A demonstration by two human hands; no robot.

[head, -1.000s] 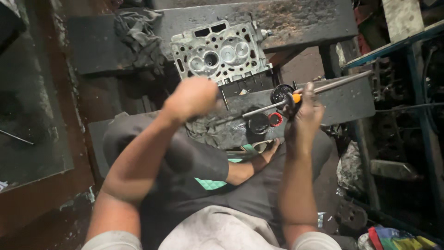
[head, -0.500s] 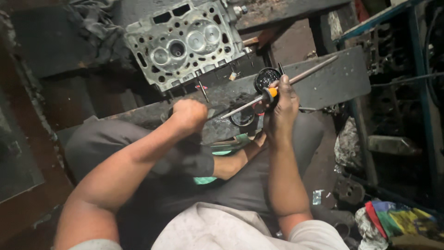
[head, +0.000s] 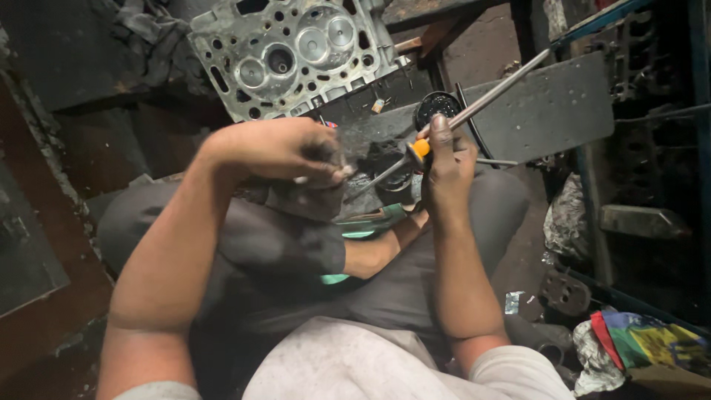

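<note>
Gripping long rod tool (head: 474,104) with your right hand (head: 443,169), fingers closed round shaft just past orange collar (head: 419,148); tip angled down-left toward small dark tin (head: 392,178) on tabletop (head: 548,111). Your left hand (head: 285,152) hovers near tip, blurred, fingers curled; cannot tell if holding anything. Cylinder head (head: 296,55) lies far, valve faces up. Step looks like preparing tool end. Next move likely calls for steadying tip, keeping rod clear of open tin (head: 437,107).

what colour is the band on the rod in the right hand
Orange: a short band on the long metal rod, just above the right hand, in the head view.
</note>
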